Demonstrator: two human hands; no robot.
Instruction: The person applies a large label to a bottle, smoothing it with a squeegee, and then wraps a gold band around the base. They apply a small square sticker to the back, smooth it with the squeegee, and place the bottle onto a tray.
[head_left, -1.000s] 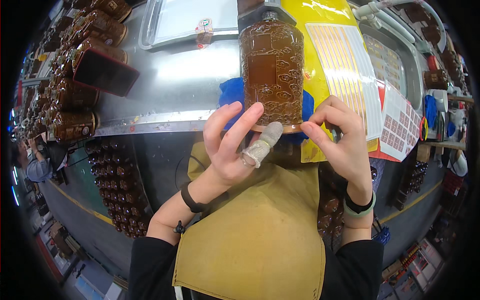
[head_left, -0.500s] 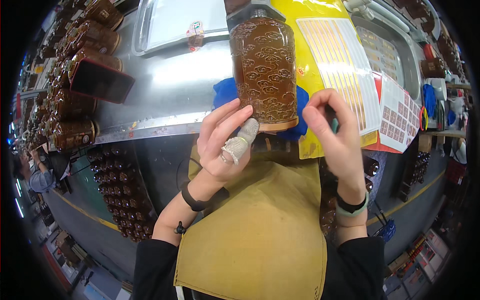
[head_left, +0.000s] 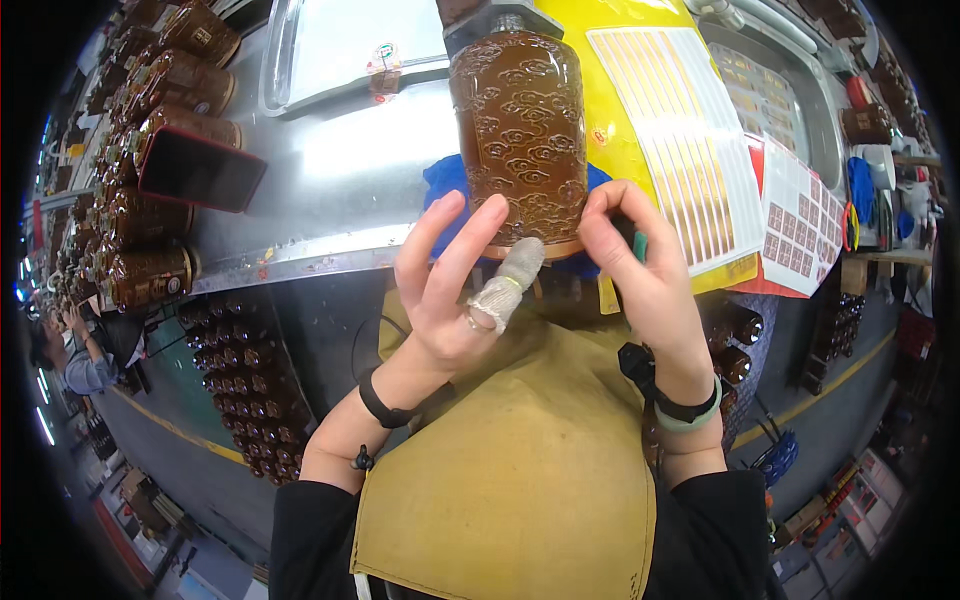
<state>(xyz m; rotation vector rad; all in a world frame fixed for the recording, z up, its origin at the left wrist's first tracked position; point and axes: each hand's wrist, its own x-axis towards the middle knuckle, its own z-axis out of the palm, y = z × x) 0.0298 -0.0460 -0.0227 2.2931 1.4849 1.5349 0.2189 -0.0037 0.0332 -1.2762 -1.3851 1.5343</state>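
Observation:
A brown glass bottle (head_left: 520, 130) with a raised cloud pattern lies on a blue cloth (head_left: 445, 180) on the metal table, its base toward me. My left hand (head_left: 450, 290) has its fingers spread; its bandaged thumb presses the rim of the base and two fingertips touch the bottle's side. My right hand (head_left: 640, 270) curls its fingers around the right edge of the base. A yellow sheet of gold sticker strips (head_left: 680, 150) lies just right of the bottle.
Rows of similar brown bottles (head_left: 150, 200) line the table's left side, beside a dark flat box (head_left: 200, 170). A metal tray (head_left: 320, 50) sits behind. A red-and-white sticker sheet (head_left: 800, 220) lies right. More bottles (head_left: 240, 380) are stored under the table. Another person (head_left: 70, 350) works far left.
The bottle has shifted farther from me. My left fingers have opened and lifted off its side, leaving the thumb on the base. My right hand stays at the base's right edge.

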